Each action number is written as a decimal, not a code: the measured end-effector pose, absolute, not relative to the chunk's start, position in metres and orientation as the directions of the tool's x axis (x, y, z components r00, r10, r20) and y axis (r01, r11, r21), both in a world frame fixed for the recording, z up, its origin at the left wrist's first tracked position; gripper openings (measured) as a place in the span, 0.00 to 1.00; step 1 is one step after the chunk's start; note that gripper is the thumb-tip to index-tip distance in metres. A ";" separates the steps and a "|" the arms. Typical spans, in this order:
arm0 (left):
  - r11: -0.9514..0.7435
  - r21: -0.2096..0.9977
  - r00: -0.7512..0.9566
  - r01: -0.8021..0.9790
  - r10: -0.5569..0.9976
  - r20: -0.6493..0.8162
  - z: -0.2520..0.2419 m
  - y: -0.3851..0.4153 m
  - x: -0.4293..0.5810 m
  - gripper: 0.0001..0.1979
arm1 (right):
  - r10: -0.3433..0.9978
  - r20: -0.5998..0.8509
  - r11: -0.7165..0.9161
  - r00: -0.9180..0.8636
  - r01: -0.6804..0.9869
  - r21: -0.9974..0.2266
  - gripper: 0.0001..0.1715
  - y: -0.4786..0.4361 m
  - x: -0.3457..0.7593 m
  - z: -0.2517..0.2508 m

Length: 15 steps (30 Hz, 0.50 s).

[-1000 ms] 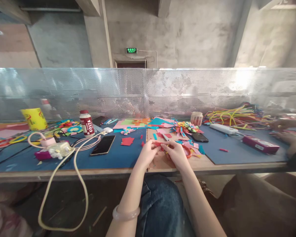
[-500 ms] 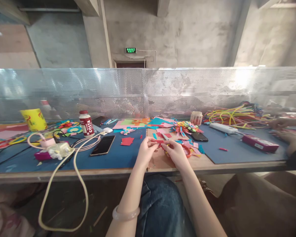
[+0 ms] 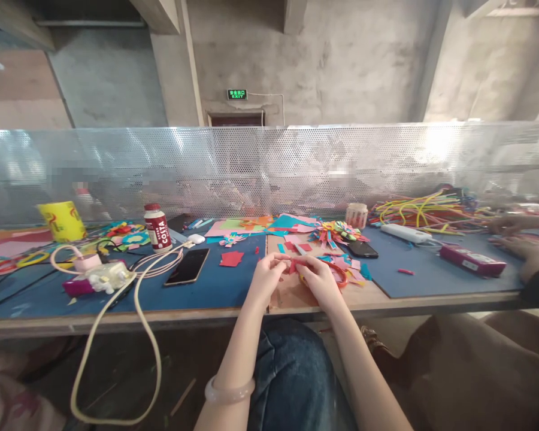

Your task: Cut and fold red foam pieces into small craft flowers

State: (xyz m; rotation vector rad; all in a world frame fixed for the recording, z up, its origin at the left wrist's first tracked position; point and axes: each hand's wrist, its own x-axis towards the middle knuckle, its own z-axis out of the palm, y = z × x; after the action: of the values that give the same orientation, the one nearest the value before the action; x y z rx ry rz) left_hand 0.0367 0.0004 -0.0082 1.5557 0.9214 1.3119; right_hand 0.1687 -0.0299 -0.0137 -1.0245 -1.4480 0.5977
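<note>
Between my fingertips is a small red piece of paper (image 3: 293, 267), pinched from both sides. My left hand (image 3: 268, 276) holds its left part, and my right hand (image 3: 317, 278) its right part. Just under my right hand lie orange-handled scissors (image 3: 341, 274), partly covered by it. Beyond my hands are scraps of pink and red paper (image 3: 303, 246) and a bright paper flower (image 3: 335, 232) with many strips. A red paper piece (image 3: 231, 258) rests on the blue mat left of my hands.
A phone (image 3: 187, 267), a looped cable (image 3: 157, 353), a power strip (image 3: 99, 278) and a Costa bottle (image 3: 157, 228) stand to the left. Rightward are another phone (image 3: 363, 249), a purple box (image 3: 472, 261), colourful sticks (image 3: 424, 212) and another person's hand (image 3: 527, 254). A perforated metal screen (image 3: 233, 173) runs behind.
The red paper between my fingers has turned and now shows more of its surface below my fingertips. Both hands stay in nearly the same place.
</note>
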 end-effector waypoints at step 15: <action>-0.237 0.970 0.157 -0.059 0.957 0.244 -0.007 -0.001 0.037 0.10 | 0.812 0.569 0.526 0.126 0.263 -0.809 0.22 -0.028 0.168 -0.018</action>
State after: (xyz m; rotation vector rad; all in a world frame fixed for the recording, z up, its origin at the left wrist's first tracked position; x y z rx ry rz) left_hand 0.0366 -0.0008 -0.0068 1.4273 0.9323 1.2766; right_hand 0.1684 -0.0280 -0.0182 -0.9968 -1.4345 0.5160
